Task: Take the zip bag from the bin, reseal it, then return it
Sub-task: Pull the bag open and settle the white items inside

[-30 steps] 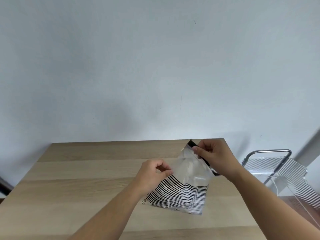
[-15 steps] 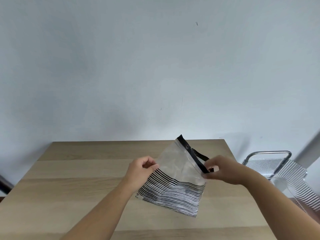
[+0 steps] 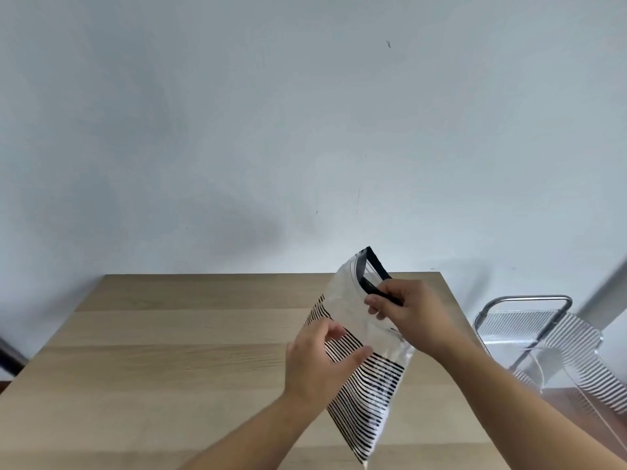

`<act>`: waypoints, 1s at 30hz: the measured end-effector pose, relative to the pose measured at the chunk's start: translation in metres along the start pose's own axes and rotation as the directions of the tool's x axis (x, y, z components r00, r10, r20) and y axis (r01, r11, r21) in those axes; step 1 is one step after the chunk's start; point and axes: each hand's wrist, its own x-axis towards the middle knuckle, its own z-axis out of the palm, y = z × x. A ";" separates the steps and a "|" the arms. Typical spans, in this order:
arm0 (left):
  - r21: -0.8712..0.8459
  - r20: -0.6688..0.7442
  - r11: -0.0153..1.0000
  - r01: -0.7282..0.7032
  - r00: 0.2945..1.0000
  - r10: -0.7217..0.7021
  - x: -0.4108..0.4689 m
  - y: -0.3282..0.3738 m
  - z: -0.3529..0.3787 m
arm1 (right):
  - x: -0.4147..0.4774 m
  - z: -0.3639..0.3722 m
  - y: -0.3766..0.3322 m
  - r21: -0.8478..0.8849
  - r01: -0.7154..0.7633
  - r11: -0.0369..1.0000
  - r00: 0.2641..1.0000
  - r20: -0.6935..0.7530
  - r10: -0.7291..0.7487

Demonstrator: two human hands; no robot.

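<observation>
A clear zip bag (image 3: 353,337) with black stripes across its lower half is held up above a light wooden table (image 3: 176,351), right of centre in the lower half of the frame. The bag is tilted, its black zip strip (image 3: 371,273) pointing toward the upper right and its striped bottom hanging toward the lower edge of the frame. The mouth of the bag is seen to gape: the two black edges of the strip stand apart near the top corner.

The right hand (image 3: 412,315) is closed on the zip strip, which is pinched between thumb and fingers at the strip's lower end. The left hand (image 3: 317,362) is placed against the striped part of the bag, with the thumb on the near face and a fingertip visible through the plastic behind it, so that the bag is gripped between them.

A pale wall (image 3: 271,130) fills the upper part of the frame. At the right edge, beside the table, a chrome frame with ribbed clear panels (image 3: 543,330) is seen; whether it is the bin cannot be told.
</observation>
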 end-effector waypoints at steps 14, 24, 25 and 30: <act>0.196 0.001 0.967 -0.163 0.986 0.166 0.004 -0.002 0.006 | 0.007 -0.004 -0.004 0.060 -0.030 0.998 0.987 -0.153 0.039; 0.081 -0.008 0.997 0.001 1.000 0.000 0.014 -0.014 -0.009 | 0.006 -0.034 0.013 -0.098 -0.088 0.991 0.960 0.258 0.110; 0.073 -0.015 0.997 0.019 1.000 -0.018 0.017 -0.016 -0.011 | 0.004 -0.037 0.016 -0.136 -0.107 0.985 0.938 0.316 0.146; 0.015 -0.022 0.998 0.054 0.998 -0.053 0.028 -0.019 -0.017 | -0.004 -0.027 0.017 -0.164 -0.032 0.986 0.932 0.351 0.088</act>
